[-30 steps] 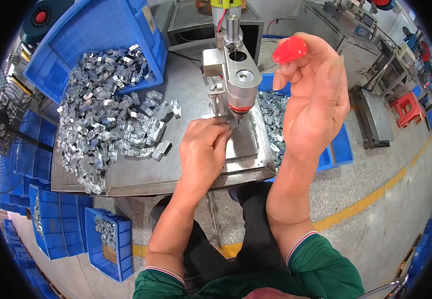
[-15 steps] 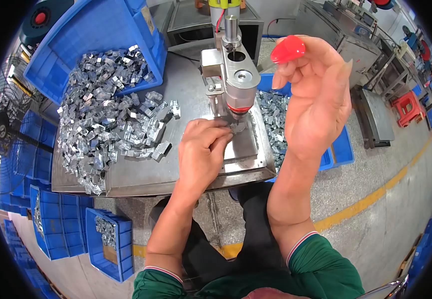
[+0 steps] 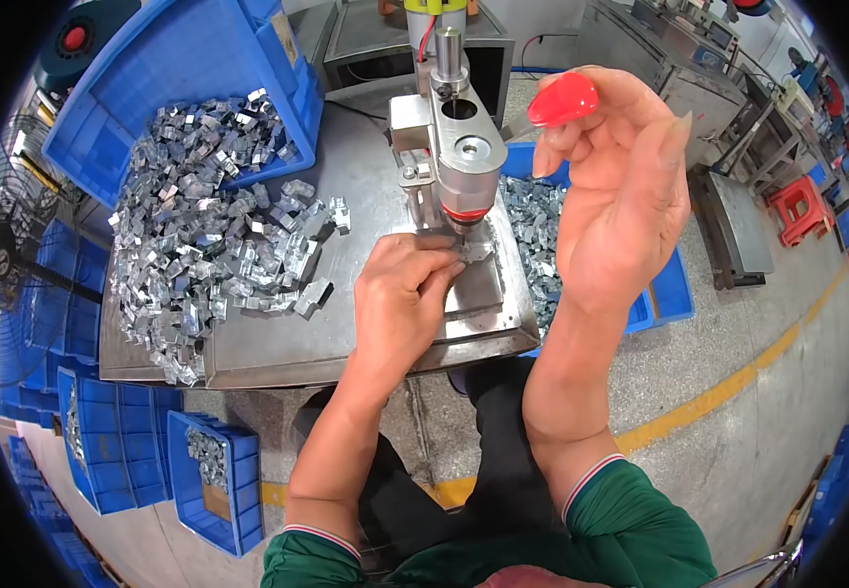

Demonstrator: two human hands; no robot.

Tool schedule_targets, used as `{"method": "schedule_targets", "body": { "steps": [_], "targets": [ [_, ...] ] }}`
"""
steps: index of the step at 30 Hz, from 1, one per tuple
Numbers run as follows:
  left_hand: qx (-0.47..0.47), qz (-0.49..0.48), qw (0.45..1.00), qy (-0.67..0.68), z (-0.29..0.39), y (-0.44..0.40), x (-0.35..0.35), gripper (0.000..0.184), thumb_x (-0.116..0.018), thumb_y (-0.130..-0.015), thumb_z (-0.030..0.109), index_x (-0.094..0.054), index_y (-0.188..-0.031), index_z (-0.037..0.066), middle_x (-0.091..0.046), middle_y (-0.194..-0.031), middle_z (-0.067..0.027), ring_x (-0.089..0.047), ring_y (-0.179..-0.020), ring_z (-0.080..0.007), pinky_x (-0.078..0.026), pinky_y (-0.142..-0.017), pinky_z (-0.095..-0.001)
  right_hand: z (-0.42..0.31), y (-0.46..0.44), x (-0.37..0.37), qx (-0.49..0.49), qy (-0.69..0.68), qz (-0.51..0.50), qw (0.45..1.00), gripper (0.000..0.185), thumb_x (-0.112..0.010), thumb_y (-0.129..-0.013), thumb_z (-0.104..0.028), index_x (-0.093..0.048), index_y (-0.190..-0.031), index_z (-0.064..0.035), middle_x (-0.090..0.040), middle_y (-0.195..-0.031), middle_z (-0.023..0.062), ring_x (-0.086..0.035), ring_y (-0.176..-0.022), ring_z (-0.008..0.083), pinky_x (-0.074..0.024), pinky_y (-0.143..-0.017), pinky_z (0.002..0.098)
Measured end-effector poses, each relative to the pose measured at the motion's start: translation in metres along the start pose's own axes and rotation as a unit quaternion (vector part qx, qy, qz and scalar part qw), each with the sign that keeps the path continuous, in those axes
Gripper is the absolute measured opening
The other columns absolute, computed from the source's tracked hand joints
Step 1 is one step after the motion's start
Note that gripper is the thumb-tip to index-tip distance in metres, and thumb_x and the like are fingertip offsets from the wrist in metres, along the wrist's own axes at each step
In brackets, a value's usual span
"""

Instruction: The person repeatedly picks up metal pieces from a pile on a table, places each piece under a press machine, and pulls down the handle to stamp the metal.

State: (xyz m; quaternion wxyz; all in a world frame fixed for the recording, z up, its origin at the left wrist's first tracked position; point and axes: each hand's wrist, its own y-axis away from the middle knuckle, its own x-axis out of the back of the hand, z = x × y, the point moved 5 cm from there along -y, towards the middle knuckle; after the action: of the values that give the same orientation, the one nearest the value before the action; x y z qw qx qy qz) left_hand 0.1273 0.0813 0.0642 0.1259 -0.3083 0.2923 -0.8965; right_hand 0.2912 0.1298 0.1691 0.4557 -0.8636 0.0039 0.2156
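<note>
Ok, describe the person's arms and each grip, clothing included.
The left arm and right arm have short dark green sleeves, edged with white, red and dark bands. Below these, both arms are bare. The left grip and right grip are human hands without gloves; no watch or cable shows on either.

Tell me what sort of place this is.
Most likely a factory workshop: a press-like machine stands on a metal table, beside a heap of small shiny parts spilling from a tipped blue bin.

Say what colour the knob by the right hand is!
The knob is red, clearest in the head view.
</note>
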Motion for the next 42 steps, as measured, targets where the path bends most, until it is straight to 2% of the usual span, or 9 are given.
{"method": "schedule_targets", "body": {
  "steps": [4, 10, 13, 17, 20, 22, 31, 37, 42],
  "targets": [
    [0.004, -0.010, 1.000, 0.005, -0.001, -0.001, 0.000, 0.012, -0.081, -0.078, 0.000, -0.078, -0.089, 0.001, -0.077, -0.095, -0.0113, -0.070, -0.092, -0.0278, -0.054, -0.082, -0.0369, 0.002, 0.003, 0.005, -0.018, -0.017, -0.031, 0.999, 0.046, -0.050, -0.111, -0.036, -0.066, -0.114, 0.0071, -0.067, -0.086, 0.0083, -0.055, -0.068, 0.0092, -0.0457, -0.065, 0.0246],
    [0.005, 0.004, 1.000, -0.010, -0.003, 0.001, -0.001, 0.011, -0.080, -0.078, 0.000, -0.078, -0.089, 0.000, -0.077, -0.098, -0.0123, -0.070, -0.094, -0.0282, -0.054, -0.083, -0.0372, -0.001, 0.001, 0.002, -0.003, 0.001, 0.018, 1.000, 0.045, -0.050, -0.112, -0.035, -0.066, -0.115, 0.0069, -0.068, -0.090, 0.0093, -0.056, -0.070, 0.0091, -0.0459, -0.065, 0.0248],
    [0.008, 0.015, 1.000, -0.026, -0.001, 0.000, -0.003, 0.011, -0.080, -0.079, 0.000, -0.078, -0.090, 0.000, -0.077, -0.099, -0.0131, -0.070, -0.096, -0.0285, -0.054, -0.084, -0.0374, -0.001, 0.001, 0.002, 0.007, -0.005, -0.002, 1.000, 0.043, -0.050, -0.112, -0.033, -0.065, -0.117, 0.0067, -0.068, -0.092, 0.0095, -0.056, -0.071, 0.0095, -0.0463, -0.066, 0.0252],
    [0.013, 0.023, 0.999, -0.030, -0.002, 0.000, -0.003, 0.011, -0.080, -0.079, 0.000, -0.078, -0.090, -0.001, -0.077, -0.099, -0.0138, -0.070, -0.097, -0.0292, -0.054, -0.085, -0.0377, 0.002, 0.002, 0.008, -0.004, 0.054, -0.036, 0.998, 0.065, -0.033, -0.113, -0.048, -0.058, -0.126, 0.0102, -0.070, -0.108, 0.0209, -0.061, -0.080, 0.0177, -0.0513, -0.068, 0.0327],
    [0.008, 0.025, 0.999, -0.031, -0.002, 0.000, -0.004, 0.011, -0.080, -0.079, 0.000, -0.078, -0.090, -0.001, -0.077, -0.098, -0.0141, -0.071, -0.097, -0.0296, -0.054, -0.085, -0.0378, 0.002, 0.001, 0.007, 0.004, 0.031, -0.028, 0.999, 0.057, -0.039, -0.113, -0.042, -0.060, -0.124, 0.0089, -0.069, -0.103, 0.0174, -0.059, -0.077, 0.0149, -0.0498, -0.068, 0.0302],
    [0.009, 0.025, 0.999, -0.033, -0.001, -0.001, -0.004, 0.011, -0.080, -0.079, 0.000, -0.078, -0.090, -0.001, -0.077, -0.098, -0.0142, -0.071, -0.097, -0.0296, -0.054, -0.084, -0.0379, 0.000, 0.000, 0.003, 0.011, -0.012, -0.008, 1.000, 0.041, -0.050, -0.112, -0.031, -0.065, -0.119, 0.0065, -0.069, -0.093, 0.0101, -0.056, -0.071, 0.0095, -0.0469, -0.066, 0.0253],
    [0.004, 0.030, 0.999, -0.019, -0.002, -0.002, -0.003, 0.010, -0.079, -0.080, 0.000, -0.078, -0.089, 0.000, -0.076, -0.096, -0.0140, -0.070, -0.095, -0.0307, -0.054, -0.084, -0.0391, 0.003, 0.003, 0.007, -0.031, -0.003, -0.007, 0.999, 0.051, -0.043, -0.113, -0.037, -0.063, -0.119, 0.0093, -0.070, -0.096, 0.0150, -0.058, -0.072, 0.0127, -0.0480, -0.064, 0.0274],
    [-0.009, 0.035, 0.989, -0.145, -0.004, 0.007, 0.037, 0.025, -0.083, -0.078, 0.008, -0.076, -0.100, 0.001, -0.071, -0.109, -0.0165, -0.066, -0.103, -0.0363, -0.054, -0.087, -0.0427, 0.008, -0.002, 0.009, -0.022, -0.019, 0.007, 1.000, 0.061, -0.034, -0.114, -0.041, -0.058, -0.126, 0.0137, -0.070, -0.104, 0.0203, -0.060, -0.080, 0.0163, -0.0482, -0.063, 0.0282],
    [0.088, -0.023, 0.940, -0.328, -0.027, 0.027, 0.090, 0.029, -0.085, -0.078, 0.018, -0.075, -0.100, 0.003, -0.074, -0.102, -0.0149, -0.068, -0.096, -0.0365, -0.054, -0.082, -0.0437, 0.007, -0.002, 0.008, -0.005, -0.016, 0.001, 1.000, 0.051, -0.044, -0.112, -0.035, -0.062, -0.121, 0.0113, -0.070, -0.101, 0.0159, -0.059, -0.079, 0.0140, -0.0471, -0.064, 0.0267]
  ]
}}
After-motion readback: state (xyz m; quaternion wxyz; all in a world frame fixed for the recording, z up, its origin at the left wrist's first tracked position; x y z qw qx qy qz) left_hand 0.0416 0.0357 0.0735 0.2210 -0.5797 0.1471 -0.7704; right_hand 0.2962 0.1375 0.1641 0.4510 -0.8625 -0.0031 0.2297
